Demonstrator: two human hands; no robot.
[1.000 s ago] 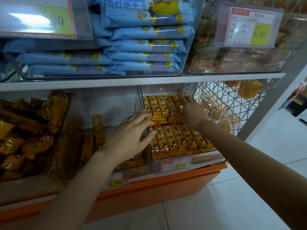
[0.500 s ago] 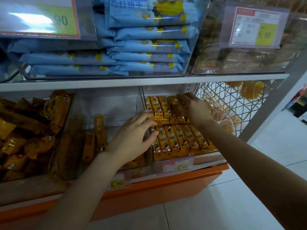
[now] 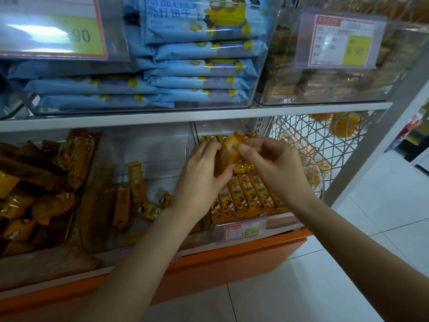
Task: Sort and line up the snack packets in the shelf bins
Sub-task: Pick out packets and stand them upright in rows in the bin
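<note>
My left hand (image 3: pixel 202 182) and right hand (image 3: pixel 276 168) each pinch one yellow packet (image 3: pixel 229 152), fingers curled on it, above the neat rows (image 3: pixel 250 196) in the lower shelf's right-end bin (image 3: pixel 241 231).

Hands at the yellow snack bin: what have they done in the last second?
The right hand picked a yellow packet out of the back row and lifted it forward. The left hand left the front row, rose, and now pinches the same packet too. The lined-up packets in the bin and the blue packs above stayed put.
</note>
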